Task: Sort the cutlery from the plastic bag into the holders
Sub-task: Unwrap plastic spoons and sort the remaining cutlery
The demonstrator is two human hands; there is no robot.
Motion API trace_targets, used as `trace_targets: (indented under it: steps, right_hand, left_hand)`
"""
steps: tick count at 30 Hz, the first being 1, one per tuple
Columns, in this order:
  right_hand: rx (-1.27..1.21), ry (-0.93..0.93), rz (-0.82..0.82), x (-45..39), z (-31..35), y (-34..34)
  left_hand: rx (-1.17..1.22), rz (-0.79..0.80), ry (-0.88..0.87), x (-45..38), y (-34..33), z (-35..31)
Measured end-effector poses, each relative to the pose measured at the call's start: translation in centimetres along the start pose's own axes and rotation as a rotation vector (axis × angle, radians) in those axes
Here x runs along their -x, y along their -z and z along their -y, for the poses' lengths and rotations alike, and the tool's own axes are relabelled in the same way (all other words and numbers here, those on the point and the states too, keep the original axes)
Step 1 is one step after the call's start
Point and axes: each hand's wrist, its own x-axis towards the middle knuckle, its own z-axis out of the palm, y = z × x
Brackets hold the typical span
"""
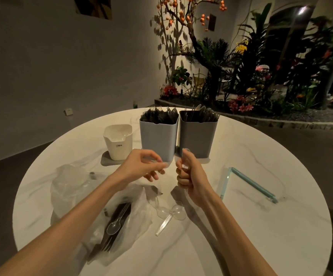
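Observation:
My right hand (189, 174) grips a bunch of clear plastic spoons (185, 156) upright in its fist, just in front of the holders. My left hand (143, 166) hovers beside it with fingers curled in a pinch; whether it holds something clear I cannot tell. At the back stand a white holder (118, 144), a light blue holder (158, 140) full of dark forks and a grey holder (198, 138) with dark cutlery. The plastic bag (86, 198) lies crumpled at the left with dark cutlery and a clear spoon (113, 226) on it. Clear spoons (171, 214) lie loose near the middle.
The round white marble table (271, 226) ends close on all sides. A clear tray with light blue edges (249, 186) lies at the right. A grey mat (107, 162) sits under the holders. Plants and flowers fill the background right.

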Motion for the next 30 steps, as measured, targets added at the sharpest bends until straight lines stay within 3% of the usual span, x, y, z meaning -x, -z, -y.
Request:
trace_targets:
  steps: [8,16,20,23,26,30]
  right_hand:
    - [-0.004,0.038,0.064,0.2,0.8,0.9]
    - [-0.103,0.225,-0.108,-0.1,0.5,1.9]
    - [0.033,0.304,-0.232,-0.1,0.0,1.7]
    - [0.158,0.211,-0.304,-0.1,-0.8,1.1]
    - [0.270,0.251,-0.292,-0.3,-1.6,1.0]
    - [0.200,0.264,-0.276,-0.2,-1.4,0.8]
  left_hand:
    - [0.142,0.064,-0.038,-0.6,-0.8,0.0]
    - [0.044,0.058,-0.046,-1.2,-1.9,-0.7]
    - [-0.018,0.030,-0.081,-1.6,-2.6,-0.7]
    - [-0.062,0.000,-0.087,-1.7,-3.2,-0.6]
    - [-0.119,-0.025,-0.107,-1.6,-3.5,-0.5]
    - [-0.195,-0.066,-0.164,-1.3,-3.4,-0.6]
